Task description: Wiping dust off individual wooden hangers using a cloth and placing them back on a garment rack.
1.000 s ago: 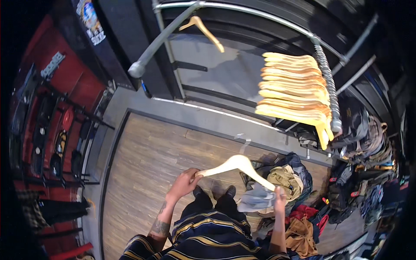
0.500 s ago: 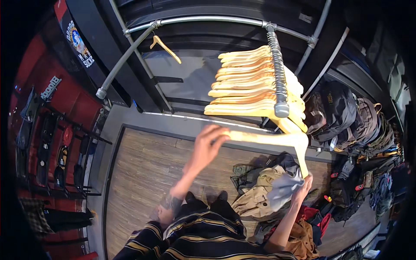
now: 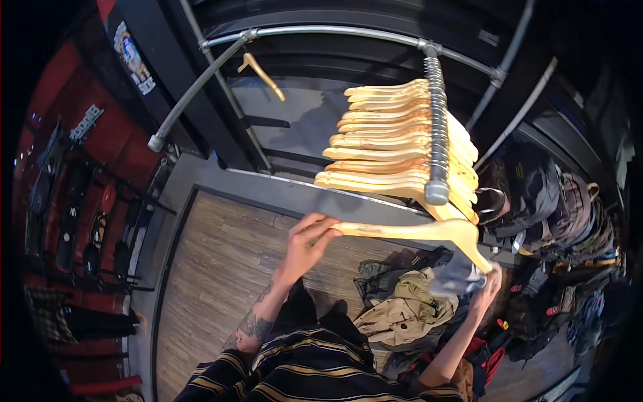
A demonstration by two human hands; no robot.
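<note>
Between my hands is a pale wooden hanger (image 3: 402, 232), held just below and in front of a row of similar hangers. My left hand (image 3: 307, 244) pinches the tip of its left arm between thumb and fingers. At the tip of the other arm, my right hand (image 3: 487, 295) is closed around the wood and a grey cloth (image 3: 455, 276). The cloth hangs loosely from that hand and is blurred by motion. Its kind cannot be made out.
Many wooden hangers (image 3: 382, 130) crowd a metal rail (image 3: 437, 127). A single hanger (image 3: 264, 76) hangs from the left rail (image 3: 194, 94). Below lies a clothes pile with a khaki garment (image 3: 408, 311). Backpacks (image 3: 529, 177) stand at right; a rack with belts (image 3: 100, 228) is at left.
My right hand has moved up and to the right in the picture, and the grey cloth with it. My left hand still pinches the hanger's other tip. The whole view has shifted slightly.
</note>
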